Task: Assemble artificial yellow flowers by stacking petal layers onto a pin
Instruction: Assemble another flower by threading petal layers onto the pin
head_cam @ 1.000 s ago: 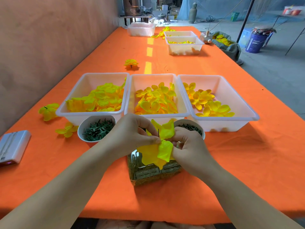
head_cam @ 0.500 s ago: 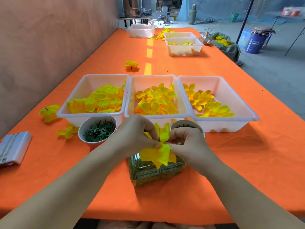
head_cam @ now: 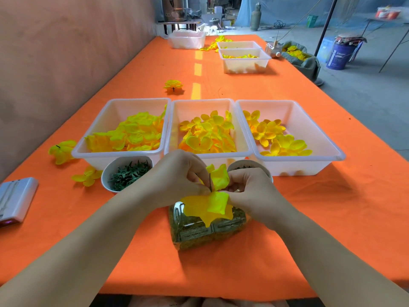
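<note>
A thin dark pin (head_cam: pixel 210 182) stands upright between my hands, threaded through a yellow petal layer (head_cam: pixel 208 208) whose petals spread and droop around it. My left hand (head_cam: pixel 177 180) pinches the layer at the pin from the left. From the right, my right hand (head_cam: pixel 250 191) grips the same flower, and a raised petal (head_cam: pixel 219 179) stands behind the pin. The pin's lower end is hidden by fingers and petals. Behind stand three white trays of yellow petals: left (head_cam: pixel 106 151), middle (head_cam: pixel 171 129), right (head_cam: pixel 327 142).
A clear box of green bits (head_cam: pixel 205 231) lies under my hands. A bowl of dark green leaf pieces (head_cam: pixel 127 173) sits at the left, and another bowl (head_cam: pixel 243 166) is partly hidden behind my right hand. Finished flowers (head_cam: pixel 63 150) and a white device (head_cam: pixel 15 200) lie left on the orange table (head_cam: pixel 332 207).
The petal layer has slid lower on the pin, so more of the pin shows above it. Both hands have closed in tighter around the flower's centre.
</note>
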